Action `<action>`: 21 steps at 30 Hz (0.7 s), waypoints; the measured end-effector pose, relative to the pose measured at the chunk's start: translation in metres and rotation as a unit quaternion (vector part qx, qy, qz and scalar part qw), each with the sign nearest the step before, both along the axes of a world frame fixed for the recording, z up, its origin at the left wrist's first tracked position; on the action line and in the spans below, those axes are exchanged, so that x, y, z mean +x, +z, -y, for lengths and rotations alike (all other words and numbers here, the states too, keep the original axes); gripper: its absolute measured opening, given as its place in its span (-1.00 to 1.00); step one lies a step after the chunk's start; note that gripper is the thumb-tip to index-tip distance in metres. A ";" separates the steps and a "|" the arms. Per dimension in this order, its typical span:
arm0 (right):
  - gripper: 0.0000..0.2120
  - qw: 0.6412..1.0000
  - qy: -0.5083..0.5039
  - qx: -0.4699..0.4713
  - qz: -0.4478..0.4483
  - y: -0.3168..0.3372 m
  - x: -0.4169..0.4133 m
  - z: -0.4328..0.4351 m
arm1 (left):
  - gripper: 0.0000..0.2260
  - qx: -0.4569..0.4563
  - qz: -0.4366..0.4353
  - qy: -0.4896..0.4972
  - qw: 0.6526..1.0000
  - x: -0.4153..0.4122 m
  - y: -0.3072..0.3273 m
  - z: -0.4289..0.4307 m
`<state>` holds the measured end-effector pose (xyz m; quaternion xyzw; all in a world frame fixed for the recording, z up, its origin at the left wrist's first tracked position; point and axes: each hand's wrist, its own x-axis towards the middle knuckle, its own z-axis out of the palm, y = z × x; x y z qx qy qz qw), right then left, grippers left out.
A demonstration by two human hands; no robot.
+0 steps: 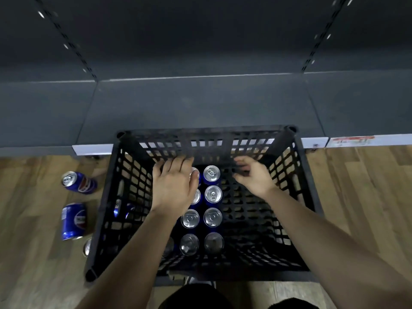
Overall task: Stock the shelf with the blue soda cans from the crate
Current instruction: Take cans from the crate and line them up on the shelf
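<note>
A black plastic crate (296, 197) stands on the floor against the dark grey shelf (200, 103). Inside it, several blue soda cans (213, 195) stand upright in two rows near the middle. My left hand (174, 186) reaches down into the crate, its fingers spread over the top of the far can of the left row; whether it grips that can is hidden. Over the bare right half of the crate hovers my right hand (254, 175), fingers curled and apart, holding nothing.
Two blue cans (78, 182) (73, 220) lie on their sides on the wooden floor left of the crate, and a third (87, 247) peeks out at the crate's left wall. The shelf board carries nothing. My knees show at the bottom edge.
</note>
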<state>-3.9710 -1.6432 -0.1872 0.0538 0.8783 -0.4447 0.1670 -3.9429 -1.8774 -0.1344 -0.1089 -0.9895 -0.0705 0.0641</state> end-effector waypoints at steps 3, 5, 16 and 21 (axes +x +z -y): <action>-0.52 1.000 0.008 0.003 0.006 -0.037 -0.007 0.004 | -0.66 -0.007 -0.010 -0.009 1.000 -0.001 -0.032 0.004; -0.50 1.000 0.016 0.009 0.011 -0.052 -0.012 0.008 | -0.68 -0.009 -0.015 -0.012 1.000 -0.002 -0.046 0.008; -0.37 0.998 0.054 -0.013 0.039 -0.088 -0.032 0.029 | -0.63 -0.006 0.003 0.003 1.000 -0.001 -0.067 0.021; -0.31 0.996 0.060 -0.030 0.052 -0.094 -0.035 0.035 | -0.62 -0.004 0.004 0.010 1.000 -0.002 -0.074 0.020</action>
